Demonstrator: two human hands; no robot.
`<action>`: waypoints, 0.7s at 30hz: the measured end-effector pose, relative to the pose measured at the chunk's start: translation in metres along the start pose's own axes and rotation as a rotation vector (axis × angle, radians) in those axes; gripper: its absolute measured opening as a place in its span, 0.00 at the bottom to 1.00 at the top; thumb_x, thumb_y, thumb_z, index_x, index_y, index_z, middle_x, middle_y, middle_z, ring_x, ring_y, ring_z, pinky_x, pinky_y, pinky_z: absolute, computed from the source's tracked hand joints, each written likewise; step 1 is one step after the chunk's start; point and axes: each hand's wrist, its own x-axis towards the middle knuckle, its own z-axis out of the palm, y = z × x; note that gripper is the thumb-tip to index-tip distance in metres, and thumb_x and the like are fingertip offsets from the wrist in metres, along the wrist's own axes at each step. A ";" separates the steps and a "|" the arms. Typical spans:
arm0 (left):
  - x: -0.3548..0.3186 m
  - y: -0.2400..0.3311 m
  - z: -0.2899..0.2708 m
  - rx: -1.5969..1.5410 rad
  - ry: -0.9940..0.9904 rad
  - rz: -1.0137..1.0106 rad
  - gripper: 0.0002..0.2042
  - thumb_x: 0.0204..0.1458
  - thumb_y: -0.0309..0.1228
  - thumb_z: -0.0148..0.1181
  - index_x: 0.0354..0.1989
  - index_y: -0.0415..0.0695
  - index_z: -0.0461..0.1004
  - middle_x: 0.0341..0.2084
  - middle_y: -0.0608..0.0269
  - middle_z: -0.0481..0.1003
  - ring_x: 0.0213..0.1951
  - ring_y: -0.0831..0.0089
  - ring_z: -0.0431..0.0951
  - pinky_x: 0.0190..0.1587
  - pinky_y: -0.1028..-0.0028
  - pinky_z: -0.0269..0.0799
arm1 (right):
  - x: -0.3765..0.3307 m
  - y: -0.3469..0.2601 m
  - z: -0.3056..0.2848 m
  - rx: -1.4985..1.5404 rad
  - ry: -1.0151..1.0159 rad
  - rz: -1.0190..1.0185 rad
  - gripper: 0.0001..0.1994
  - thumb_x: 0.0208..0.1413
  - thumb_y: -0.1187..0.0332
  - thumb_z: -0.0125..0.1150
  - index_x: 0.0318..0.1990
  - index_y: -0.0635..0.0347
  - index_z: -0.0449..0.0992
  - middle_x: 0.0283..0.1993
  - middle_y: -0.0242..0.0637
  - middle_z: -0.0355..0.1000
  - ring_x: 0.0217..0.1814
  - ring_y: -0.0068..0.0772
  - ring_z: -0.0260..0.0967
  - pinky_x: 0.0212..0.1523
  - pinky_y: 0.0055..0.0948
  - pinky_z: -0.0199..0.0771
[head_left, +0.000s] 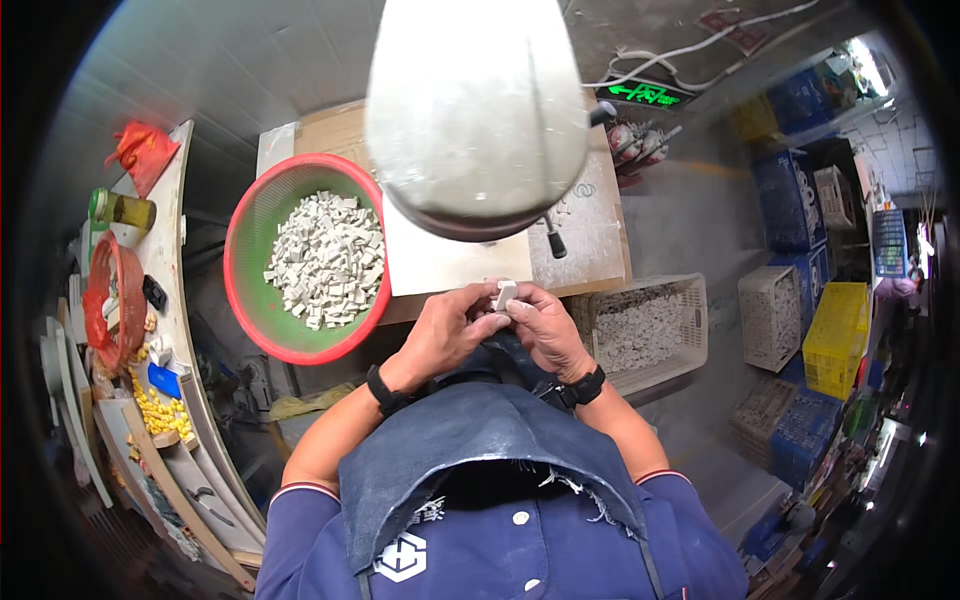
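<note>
A small white block-like piece is pinched between the fingers of my left hand and my right hand, just in front of the worktable's near edge. Both hands are closed on it, thumbs toward me. Over the table hangs a large pale machine head, with a black-knobbed lever at its lower right. Under it lies a cream-coloured board. To the left, a red-rimmed green plastic basin holds a heap of similar white pieces.
On the right a white plastic crate contains many small white pieces. Farther right stand a yellow crate and blue crates. A cluttered shelf runs along the left, with a red basket and a jar.
</note>
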 end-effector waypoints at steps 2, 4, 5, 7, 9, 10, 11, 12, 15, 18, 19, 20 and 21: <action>-0.001 -0.004 -0.003 -0.022 0.079 -0.019 0.18 0.54 0.26 0.66 0.52 0.35 0.75 0.36 0.54 0.81 0.36 0.73 0.80 0.42 0.73 0.76 | 0.009 0.006 0.005 -0.019 -0.007 0.009 0.12 0.65 0.72 0.57 0.53 0.64 0.73 0.52 0.36 0.75 0.52 0.28 0.73 0.58 0.32 0.72; -0.004 -0.012 -0.006 -0.008 0.213 0.029 0.15 0.54 0.26 0.66 0.49 0.35 0.75 0.34 0.56 0.80 0.32 0.74 0.80 0.38 0.74 0.76 | 0.017 0.006 0.018 -0.008 -0.001 0.024 0.12 0.65 0.72 0.57 0.53 0.65 0.73 0.50 0.36 0.75 0.51 0.27 0.73 0.57 0.31 0.72; -0.005 -0.018 -0.007 -0.018 0.226 0.026 0.15 0.54 0.26 0.66 0.49 0.35 0.75 0.34 0.56 0.80 0.32 0.74 0.80 0.38 0.74 0.76 | 0.020 0.007 0.022 -0.019 -0.006 0.035 0.12 0.65 0.72 0.57 0.53 0.65 0.73 0.50 0.36 0.75 0.51 0.27 0.73 0.57 0.31 0.72; -0.005 -0.025 -0.010 0.050 0.385 0.259 0.12 0.52 0.23 0.66 0.45 0.37 0.77 0.30 0.57 0.79 0.31 0.68 0.81 0.36 0.71 0.77 | 0.028 0.006 0.032 -0.038 -0.001 0.004 0.12 0.65 0.72 0.56 0.53 0.65 0.72 0.50 0.36 0.75 0.51 0.27 0.73 0.56 0.31 0.73; -0.003 -0.030 -0.020 0.222 0.464 0.390 0.11 0.50 0.22 0.66 0.42 0.39 0.77 0.30 0.58 0.78 0.32 0.65 0.80 0.36 0.69 0.76 | 0.031 0.004 0.042 -0.067 0.009 -0.011 0.12 0.66 0.72 0.56 0.54 0.64 0.71 0.50 0.37 0.75 0.51 0.28 0.74 0.55 0.31 0.74; -0.002 -0.031 -0.025 0.405 0.523 0.523 0.10 0.48 0.20 0.65 0.39 0.40 0.77 0.29 0.59 0.77 0.32 0.62 0.79 0.35 0.66 0.75 | 0.032 0.003 0.043 -0.135 0.070 -0.009 0.12 0.66 0.72 0.56 0.55 0.63 0.70 0.50 0.38 0.75 0.51 0.29 0.74 0.54 0.31 0.74; -0.003 -0.033 -0.029 0.402 0.534 0.517 0.10 0.48 0.20 0.65 0.39 0.40 0.77 0.29 0.59 0.77 0.32 0.62 0.79 0.35 0.66 0.75 | 0.033 0.001 0.044 -0.202 0.130 -0.008 0.13 0.66 0.72 0.56 0.55 0.63 0.70 0.50 0.39 0.74 0.51 0.30 0.74 0.53 0.31 0.75; -0.004 -0.035 -0.032 0.515 0.527 0.493 0.09 0.45 0.21 0.65 0.36 0.42 0.77 0.29 0.60 0.76 0.32 0.61 0.77 0.35 0.65 0.74 | 0.032 -0.001 0.046 -0.223 0.163 0.004 0.14 0.65 0.72 0.56 0.56 0.62 0.68 0.51 0.41 0.73 0.49 0.31 0.74 0.52 0.30 0.75; -0.006 -0.048 -0.040 0.664 0.505 0.439 0.08 0.44 0.22 0.64 0.33 0.43 0.77 0.29 0.61 0.74 0.33 0.61 0.75 0.36 0.64 0.71 | 0.033 -0.002 0.042 -0.297 0.177 0.033 0.13 0.66 0.72 0.55 0.55 0.62 0.69 0.48 0.41 0.75 0.47 0.31 0.75 0.50 0.29 0.75; -0.003 -0.064 -0.046 0.709 0.477 0.396 0.06 0.44 0.23 0.64 0.32 0.44 0.77 0.29 0.61 0.73 0.33 0.62 0.74 0.36 0.63 0.69 | 0.036 0.000 0.040 -0.353 0.185 0.053 0.14 0.66 0.71 0.55 0.56 0.63 0.68 0.48 0.42 0.75 0.46 0.29 0.75 0.49 0.28 0.75; -0.002 -0.068 -0.048 0.720 0.465 0.381 0.06 0.44 0.24 0.64 0.32 0.43 0.77 0.28 0.61 0.73 0.33 0.62 0.75 0.36 0.63 0.69 | 0.038 0.000 0.039 -0.355 0.184 0.057 0.14 0.66 0.71 0.55 0.56 0.63 0.68 0.48 0.42 0.75 0.46 0.29 0.75 0.49 0.28 0.75; -0.001 -0.071 -0.049 0.717 0.467 0.378 0.06 0.44 0.24 0.64 0.32 0.43 0.77 0.28 0.61 0.73 0.33 0.62 0.75 0.36 0.63 0.69 | 0.040 0.000 0.039 -0.470 0.220 0.013 0.15 0.65 0.71 0.56 0.57 0.64 0.68 0.48 0.41 0.74 0.45 0.28 0.74 0.48 0.27 0.74; 0.000 -0.074 -0.050 0.704 0.456 0.371 0.06 0.45 0.24 0.64 0.32 0.43 0.76 0.28 0.61 0.73 0.33 0.61 0.75 0.36 0.63 0.70 | 0.042 -0.001 0.037 -0.584 0.256 -0.033 0.16 0.64 0.70 0.57 0.57 0.65 0.68 0.49 0.40 0.74 0.45 0.27 0.73 0.47 0.25 0.73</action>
